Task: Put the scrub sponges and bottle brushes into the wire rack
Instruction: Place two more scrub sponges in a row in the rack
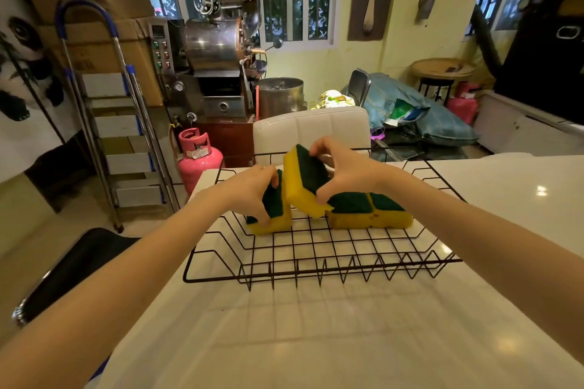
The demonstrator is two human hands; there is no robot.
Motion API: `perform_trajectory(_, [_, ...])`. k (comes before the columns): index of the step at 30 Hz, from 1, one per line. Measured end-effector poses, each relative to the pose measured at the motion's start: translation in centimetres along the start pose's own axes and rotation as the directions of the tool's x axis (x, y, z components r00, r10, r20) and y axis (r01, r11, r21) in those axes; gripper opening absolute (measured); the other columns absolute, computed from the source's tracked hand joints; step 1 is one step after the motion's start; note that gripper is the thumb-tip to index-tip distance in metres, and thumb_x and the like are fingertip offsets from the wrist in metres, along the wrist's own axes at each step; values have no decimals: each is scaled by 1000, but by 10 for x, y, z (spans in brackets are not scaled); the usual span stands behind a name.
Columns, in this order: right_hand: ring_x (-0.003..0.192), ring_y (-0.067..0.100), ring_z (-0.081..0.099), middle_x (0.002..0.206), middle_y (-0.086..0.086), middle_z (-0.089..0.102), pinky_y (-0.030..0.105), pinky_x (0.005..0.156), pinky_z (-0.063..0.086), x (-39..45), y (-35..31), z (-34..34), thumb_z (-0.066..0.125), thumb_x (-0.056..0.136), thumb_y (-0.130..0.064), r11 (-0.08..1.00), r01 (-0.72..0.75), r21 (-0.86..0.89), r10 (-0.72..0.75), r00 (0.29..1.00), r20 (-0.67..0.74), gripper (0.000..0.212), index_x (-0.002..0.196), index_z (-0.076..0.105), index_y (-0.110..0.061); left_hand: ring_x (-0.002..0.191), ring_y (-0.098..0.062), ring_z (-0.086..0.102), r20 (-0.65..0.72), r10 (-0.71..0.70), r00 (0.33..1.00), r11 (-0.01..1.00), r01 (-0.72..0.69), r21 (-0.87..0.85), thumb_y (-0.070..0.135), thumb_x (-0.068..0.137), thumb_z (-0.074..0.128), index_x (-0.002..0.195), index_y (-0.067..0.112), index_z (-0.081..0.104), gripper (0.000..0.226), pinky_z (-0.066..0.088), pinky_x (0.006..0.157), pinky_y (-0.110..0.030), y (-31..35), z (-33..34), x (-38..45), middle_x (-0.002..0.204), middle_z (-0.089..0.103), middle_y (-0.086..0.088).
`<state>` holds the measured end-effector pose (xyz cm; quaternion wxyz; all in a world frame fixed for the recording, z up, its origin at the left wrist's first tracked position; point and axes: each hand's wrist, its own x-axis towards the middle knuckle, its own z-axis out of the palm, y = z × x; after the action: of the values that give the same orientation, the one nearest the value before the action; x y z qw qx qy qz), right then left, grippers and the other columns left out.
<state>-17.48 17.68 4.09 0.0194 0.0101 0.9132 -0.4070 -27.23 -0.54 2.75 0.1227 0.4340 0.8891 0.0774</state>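
Note:
A black wire rack (pixel 316 265) stands on the white table. Inside it, two yellow sponges with green scrub tops lie side by side at the right: one (pixel 350 210) and its neighbour (pixel 390 215). My left hand (pixel 252 189) grips a third sponge (pixel 278 215) tilted on the rack floor at the left. My right hand (pixel 344 164) holds a fourth sponge (pixel 305 183) tilted on edge in the middle, just above the rack floor, between the others. No bottle brushes are in view.
The white table (pixel 316 341) stretches toward me and to the right. A white padded chair back (pixel 311 128) stands behind the rack. A pink gas cylinder (pixel 197 156), a step ladder (pixel 123 142) and a metal machine (pixel 218 50) are further back left.

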Motion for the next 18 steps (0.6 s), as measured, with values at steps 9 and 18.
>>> perform_trajectory(9, [87,10,45,112,1,38,15,58,40,23,5,16,77,62,-9,976,1,-216,24,993,114,70,116,35,-20,93,-18,40,46,-29,999,987,22,157,29,63,76,114,19,40,64,35,81,-32,-6,3,9,112,47,-5])
perform_trajectory(18, [103,23,46,113,2,39,30,77,51,35,4,25,78,60,-21,869,32,-494,67,981,181,76,124,35,-22,94,-18,41,64,-46,997,993,39,110,25,65,76,113,20,40,61,35,73,-29,-10,-2,5,107,45,-2])
